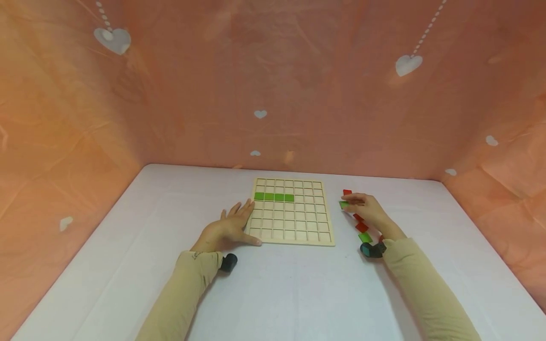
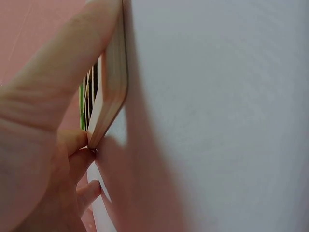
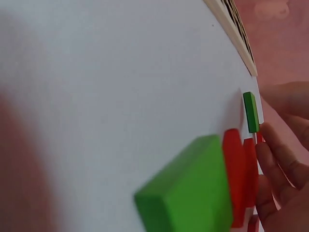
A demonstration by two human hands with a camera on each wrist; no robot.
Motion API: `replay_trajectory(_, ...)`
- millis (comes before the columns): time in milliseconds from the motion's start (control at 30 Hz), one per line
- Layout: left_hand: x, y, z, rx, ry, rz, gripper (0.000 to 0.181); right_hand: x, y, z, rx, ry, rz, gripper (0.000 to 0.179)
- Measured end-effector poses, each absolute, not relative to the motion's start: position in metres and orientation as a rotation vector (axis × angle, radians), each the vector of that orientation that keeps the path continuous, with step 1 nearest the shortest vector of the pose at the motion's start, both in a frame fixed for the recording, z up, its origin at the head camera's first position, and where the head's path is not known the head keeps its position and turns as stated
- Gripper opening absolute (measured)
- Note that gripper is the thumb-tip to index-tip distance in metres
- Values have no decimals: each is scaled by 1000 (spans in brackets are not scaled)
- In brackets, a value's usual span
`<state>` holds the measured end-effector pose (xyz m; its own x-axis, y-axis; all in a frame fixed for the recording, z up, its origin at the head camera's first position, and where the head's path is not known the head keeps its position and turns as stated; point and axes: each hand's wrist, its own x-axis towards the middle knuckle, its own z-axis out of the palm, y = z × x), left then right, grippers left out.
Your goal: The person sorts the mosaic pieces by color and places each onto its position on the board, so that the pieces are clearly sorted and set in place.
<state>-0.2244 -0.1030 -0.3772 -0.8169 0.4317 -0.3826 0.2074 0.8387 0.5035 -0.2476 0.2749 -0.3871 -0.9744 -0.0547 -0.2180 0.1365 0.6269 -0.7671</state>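
A wooden grid board lies on the table, with a row of several green tiles in its upper left cells. My left hand rests at the board's left side, fingers spread along the edge and thumb at the near left corner. In the left wrist view the thumb and fingertips touch the board's rim. To the right of the board, my right hand reaches over loose tiles. Its thumb and index finger stand apart about a green tile; in the right wrist view a fingertip meets that green tile.
Under and around the right hand lie red tiles and another green tile. One red tile sits beyond the fingers. A white cloth covers the table; a pink curtain with hearts stands behind it.
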Motion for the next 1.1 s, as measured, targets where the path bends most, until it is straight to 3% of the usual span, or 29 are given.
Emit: replay_trajectory(1100,-226,-107,-378,492,2505,651,114,-249,270,-392,43,2696,-1191,42)
